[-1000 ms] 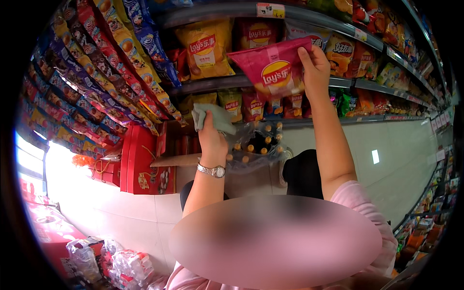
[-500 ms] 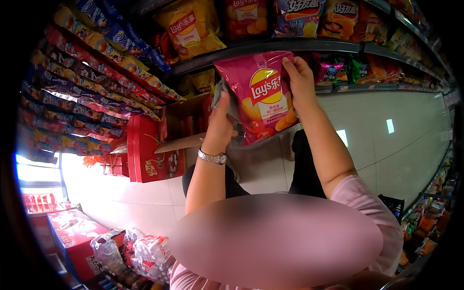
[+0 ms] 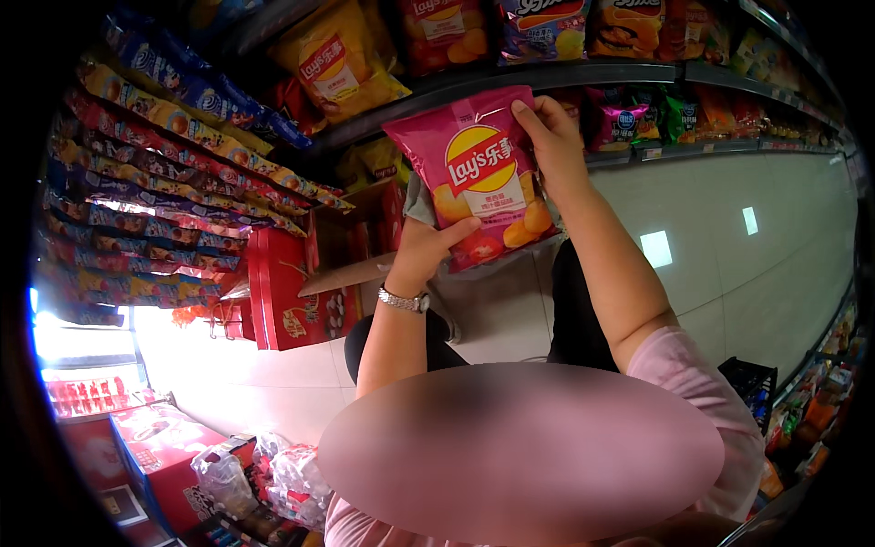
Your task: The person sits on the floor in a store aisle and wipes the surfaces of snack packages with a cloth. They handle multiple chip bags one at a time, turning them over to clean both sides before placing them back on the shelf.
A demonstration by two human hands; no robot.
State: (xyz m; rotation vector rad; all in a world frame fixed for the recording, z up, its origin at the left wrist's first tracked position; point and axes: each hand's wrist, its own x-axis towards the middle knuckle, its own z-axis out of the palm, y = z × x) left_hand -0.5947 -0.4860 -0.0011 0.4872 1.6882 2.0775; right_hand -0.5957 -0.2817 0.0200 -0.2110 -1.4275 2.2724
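Note:
A magenta bag of potato chips [image 3: 483, 164] with a yellow round emblem hangs upright in front of me, its printed face toward me. My right hand [image 3: 553, 137] pinches its upper right edge, thumb in front and the other fingers behind. At the lower left, my left hand [image 3: 430, 248] grips the bag, with the thumb lying across its front. Something grey like a cloth [image 3: 417, 199] shows between that hand and the bag; most of it is hidden. A metal-band watch [image 3: 404, 299] circles my left wrist.
Shelves ahead hold yellow chip bags [image 3: 333, 64] and other snack bags [image 3: 545, 32]. Strips of hanging snack packets [image 3: 173, 164] fill the left side. A red carton [image 3: 278, 287] stands on the tiled floor [image 3: 729, 210]. A black crate [image 3: 749, 387] is at the right, plastic-wrapped goods [image 3: 287, 474] lower left.
My left thumb has come round onto the front of the chip bag. The bag and both hands sit slightly further left in view.

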